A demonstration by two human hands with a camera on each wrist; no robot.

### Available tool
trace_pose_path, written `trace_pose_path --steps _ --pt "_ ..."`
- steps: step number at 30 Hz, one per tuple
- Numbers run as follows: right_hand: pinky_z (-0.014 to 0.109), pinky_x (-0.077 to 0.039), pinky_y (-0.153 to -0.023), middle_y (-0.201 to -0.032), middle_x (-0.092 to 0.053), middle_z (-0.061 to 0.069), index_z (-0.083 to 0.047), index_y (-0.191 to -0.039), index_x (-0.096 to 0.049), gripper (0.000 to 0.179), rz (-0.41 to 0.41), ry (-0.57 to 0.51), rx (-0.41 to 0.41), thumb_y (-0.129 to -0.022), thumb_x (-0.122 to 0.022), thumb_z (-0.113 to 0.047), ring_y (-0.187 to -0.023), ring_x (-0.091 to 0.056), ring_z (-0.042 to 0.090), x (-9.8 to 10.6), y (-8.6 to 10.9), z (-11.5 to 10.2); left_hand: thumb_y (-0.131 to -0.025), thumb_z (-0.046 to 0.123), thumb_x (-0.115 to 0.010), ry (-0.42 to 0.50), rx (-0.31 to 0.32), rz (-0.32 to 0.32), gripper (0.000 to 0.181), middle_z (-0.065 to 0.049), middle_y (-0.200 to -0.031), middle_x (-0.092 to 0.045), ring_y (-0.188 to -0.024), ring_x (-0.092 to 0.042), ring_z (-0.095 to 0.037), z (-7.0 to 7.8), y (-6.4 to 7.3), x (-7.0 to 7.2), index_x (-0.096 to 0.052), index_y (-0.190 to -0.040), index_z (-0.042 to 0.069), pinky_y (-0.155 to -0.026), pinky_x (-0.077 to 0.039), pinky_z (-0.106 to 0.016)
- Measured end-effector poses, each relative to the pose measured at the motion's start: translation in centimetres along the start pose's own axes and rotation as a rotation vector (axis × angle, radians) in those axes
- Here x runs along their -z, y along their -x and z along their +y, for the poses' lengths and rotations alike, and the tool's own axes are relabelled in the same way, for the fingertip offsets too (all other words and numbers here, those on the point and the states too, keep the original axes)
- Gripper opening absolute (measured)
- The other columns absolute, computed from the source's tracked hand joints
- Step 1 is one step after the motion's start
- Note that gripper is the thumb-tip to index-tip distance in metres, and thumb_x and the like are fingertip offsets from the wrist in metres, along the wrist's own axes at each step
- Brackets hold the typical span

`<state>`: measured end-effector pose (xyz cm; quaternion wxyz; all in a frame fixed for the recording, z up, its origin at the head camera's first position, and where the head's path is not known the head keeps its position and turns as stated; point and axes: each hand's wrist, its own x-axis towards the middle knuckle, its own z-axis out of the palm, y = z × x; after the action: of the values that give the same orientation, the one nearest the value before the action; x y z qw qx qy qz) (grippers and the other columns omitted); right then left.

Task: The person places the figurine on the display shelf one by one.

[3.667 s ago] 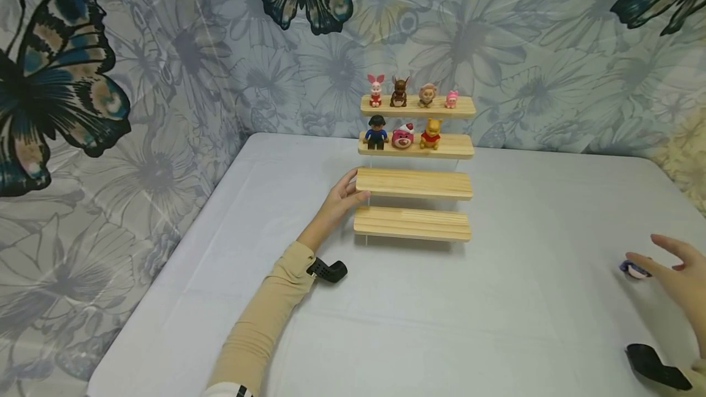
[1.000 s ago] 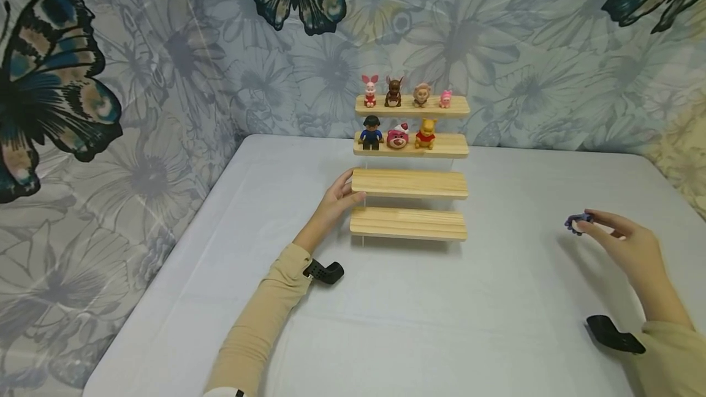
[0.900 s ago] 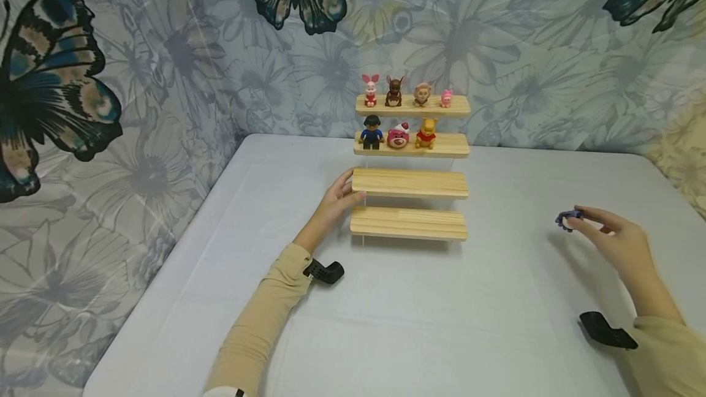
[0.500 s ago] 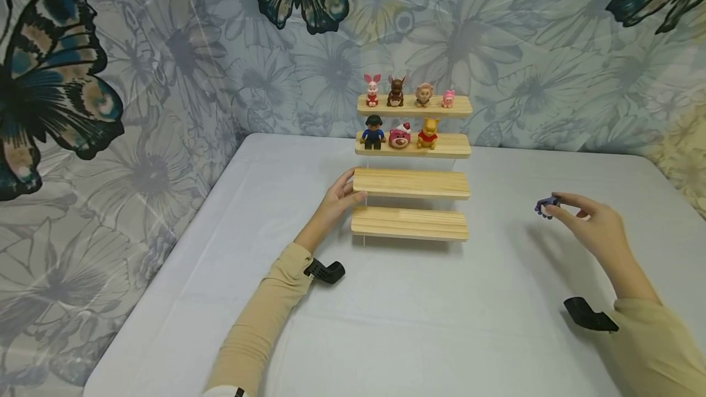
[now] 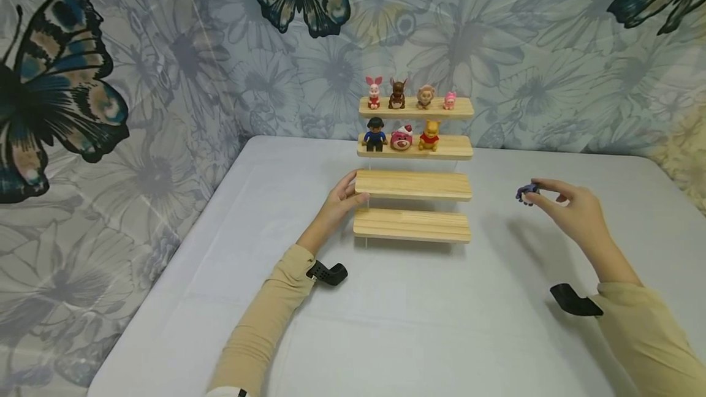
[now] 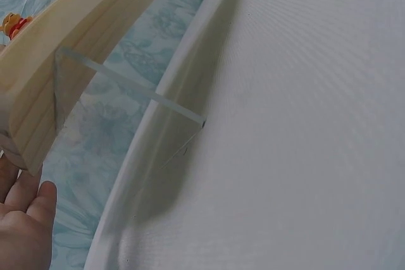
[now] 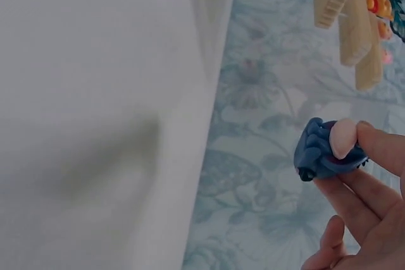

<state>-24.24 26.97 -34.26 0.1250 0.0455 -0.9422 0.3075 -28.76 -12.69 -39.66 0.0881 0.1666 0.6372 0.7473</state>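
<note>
In the head view my right hand (image 5: 579, 216) pinches a small blue toy figurine (image 5: 527, 193) above the table, to the right of a tiered wooden display stand (image 5: 412, 225). The right wrist view shows the figurine (image 7: 316, 150) between thumb and fingertips, with a pale pink oval part facing the thumb. My left hand (image 5: 335, 204) holds the left end of the stand's second board from the bottom (image 5: 413, 185), thumb in front. In the left wrist view that hand (image 6: 25, 219) is partly cut off below the board's end (image 6: 28, 124).
Several figurines, among them a pink piglet (image 5: 374, 94), stand on the top board. The board below bears a toy person in blue (image 5: 375, 135), a pink bear (image 5: 402, 138) and a yellow bear (image 5: 429, 136). A white cloth (image 5: 419, 323) covers the table; patterned fabric hangs behind.
My right hand has taken hold of the blue figurine at the table's right side, lifted it and carried it leftward and farther back towards the stand. The left hand has stayed at the board.
</note>
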Motion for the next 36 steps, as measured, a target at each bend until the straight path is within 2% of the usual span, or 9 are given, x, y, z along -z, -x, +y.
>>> trace_pose_path --steps 6,9,17,21,24,26,30,33,36 --pt "0.039 -0.033 -0.057 -0.116 -0.053 0.023 -0.003 -0.120 -0.057 0.046 0.046 -0.033 0.028 -0.085 -0.061 -0.033 -0.089 -0.043 0.036 -0.4 -1.2 -0.8 -0.088 0.001 -0.053 -0.014 0.011 0.006 0.065 -0.024 -0.131 -0.039 -0.116 -0.042 -0.029 0.6 0.4 -0.4 -0.016 -0.142 0.000 -0.098 -0.030 -0.031" --pt "0.039 -0.032 -0.054 -0.114 -0.055 0.020 -0.009 -0.119 -0.059 0.044 0.065 -0.044 0.054 -0.083 -0.063 -0.035 -0.088 -0.043 0.035 -1.1 -2.3 0.3 -0.088 0.001 -0.053 -0.013 0.006 0.006 0.063 -0.024 -0.130 -0.040 -0.115 -0.043 -0.029 0.7 0.4 -0.3 -0.018 -0.141 0.001 -0.097 -0.031 -0.031" --pt "0.035 -0.032 -0.049 -0.114 -0.057 -0.011 -0.046 -0.116 -0.056 0.042 0.181 0.017 0.050 -0.075 -0.066 -0.050 -0.086 -0.042 0.018 -5.8 -7.4 10.3 -0.089 0.001 -0.052 -0.014 0.002 -0.005 0.064 -0.023 -0.131 -0.039 -0.116 -0.043 -0.027 0.7 0.3 -0.3 -0.016 -0.142 0.000 -0.098 -0.030 -0.031" --pt "0.032 -0.029 -0.050 -0.112 -0.057 -0.016 -0.046 -0.114 -0.058 0.042 0.216 -0.034 0.065 -0.073 -0.069 -0.046 -0.086 -0.040 0.019 -7.3 -8.9 11.9 -0.089 0.000 -0.051 -0.014 0.004 -0.006 0.064 -0.024 -0.131 -0.039 -0.116 -0.043 -0.028 0.7 0.4 -0.3 -0.015 -0.142 0.000 -0.098 -0.030 -0.032" --pt "0.033 -0.028 -0.048 -0.113 -0.057 -0.017 -0.045 -0.115 -0.058 0.044 0.213 -0.062 0.062 -0.073 -0.070 -0.045 -0.085 -0.039 0.016 -7.4 -9.6 11.2 -0.089 0.000 -0.052 -0.016 0.009 -0.002 0.064 -0.023 -0.131 -0.040 -0.116 -0.043 -0.028 0.7 0.4 -0.2 -0.016 -0.142 0.000 -0.097 -0.030 -0.031" --pt "0.034 -0.029 -0.045 -0.112 -0.057 -0.016 -0.043 -0.116 -0.058 0.045 0.209 -0.078 0.063 -0.073 -0.070 -0.046 -0.083 -0.038 0.013 -7.1 -9.6 9.6 -0.089 0.000 -0.052 -0.016 0.006 -0.002 0.063 -0.023 -0.131 -0.039 -0.116 -0.043 -0.028 0.7 0.4 -0.2 -0.016 -0.141 0.000 -0.097 -0.030 -0.032" --pt "0.035 -0.026 -0.042 -0.112 -0.059 -0.007 -0.030 -0.116 -0.062 0.043 0.163 -0.206 0.085 -0.074 -0.072 -0.037 -0.081 -0.038 0.014 -5.1 -8.2 3.9 -0.089 -0.001 -0.052 -0.015 0.005 -0.002 0.063 -0.024 -0.131 -0.039 -0.116 -0.042 -0.029 0.7 0.3 -0.2 -0.017 -0.141 -0.001 -0.097 -0.031 -0.032" --pt "0.033 -0.026 -0.045 -0.112 -0.059 0.003 -0.022 -0.117 -0.062 0.043 0.145 -0.225 0.118 -0.077 -0.070 -0.035 -0.079 -0.038 0.017 -3.4 -6.5 -1.2 -0.088 -0.002 -0.051 -0.011 0.012 -0.001 0.063 -0.024 -0.131 -0.039 -0.116 -0.042 -0.029 0.7 0.3 -0.3 -0.018 -0.141 0.000 -0.097 -0.031 -0.031" --pt "0.029 -0.028 -0.047 -0.113 -0.058 0.008 -0.021 -0.120 -0.060 0.042 0.136 -0.198 0.126 -0.081 -0.066 -0.036 -0.078 -0.037 0.015 -2.4 -5.4 -4.8 -0.088 -0.001 -0.052 -0.012 0.012 0.001 0.062 -0.024 -0.131 -0.039 -0.117 -0.042 -0.028 0.8 0.3 -0.4 -0.019 -0.141 0.002 -0.097 -0.031 -0.031"
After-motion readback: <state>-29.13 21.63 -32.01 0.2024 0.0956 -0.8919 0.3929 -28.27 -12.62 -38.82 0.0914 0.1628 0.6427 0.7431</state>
